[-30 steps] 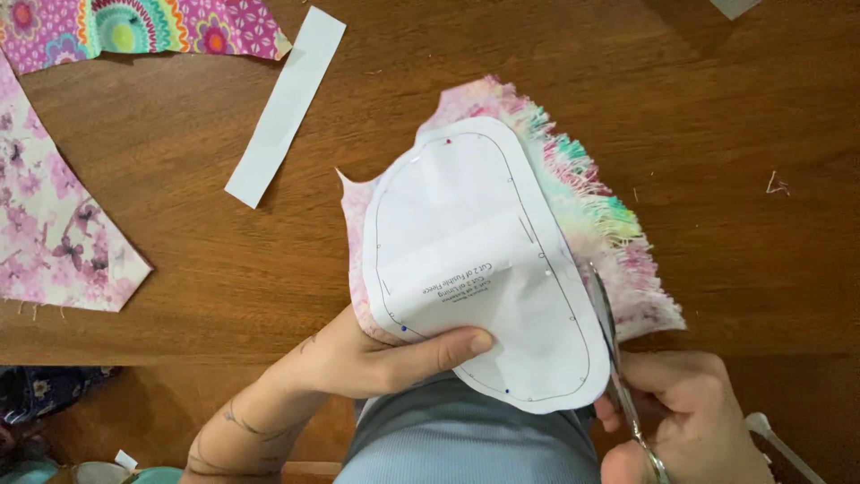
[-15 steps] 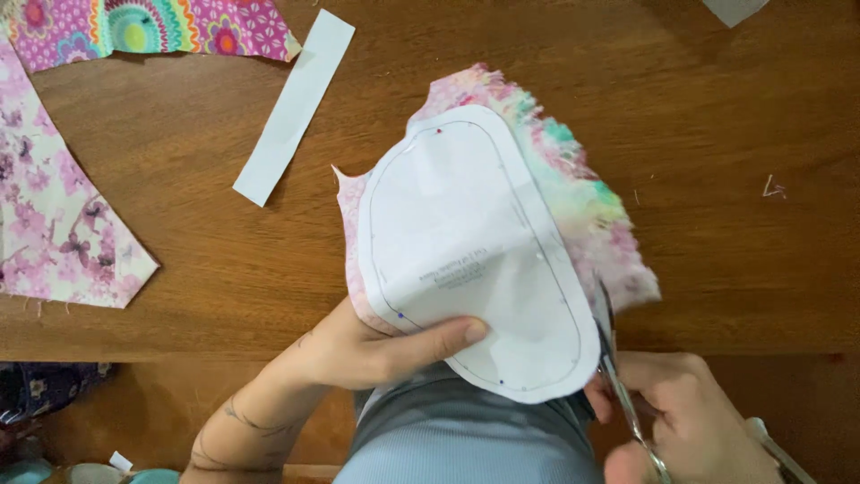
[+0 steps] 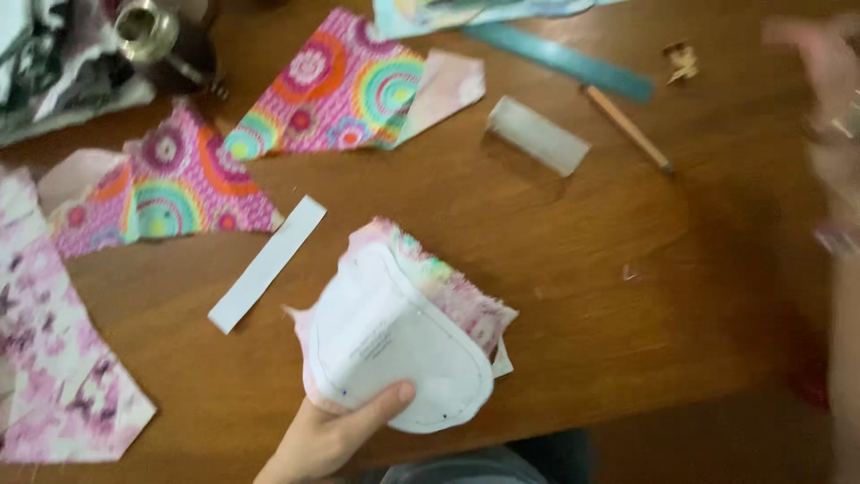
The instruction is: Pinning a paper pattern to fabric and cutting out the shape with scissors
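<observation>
So my left hand (image 3: 336,435) is pinching the paper pattern piece (image 3: 394,354) and the pink fabric (image 3: 443,282) stacked under it, thumb on top near the bottom edge, holding the whole bundle up just above the near edge of the table (image 3: 582,296). My right hand (image 3: 829,99) is way off at the far right and it's just a blur, so I can't tell if it's gripping anything or hanging open. Main worry: I only see one thumb clamping the paper to the cloth, so the two layers could slide out of line. The frayed fabric edge could also shed more threads or snag. White paper strip (image 3: 267,263) sits just left of it.
</observation>
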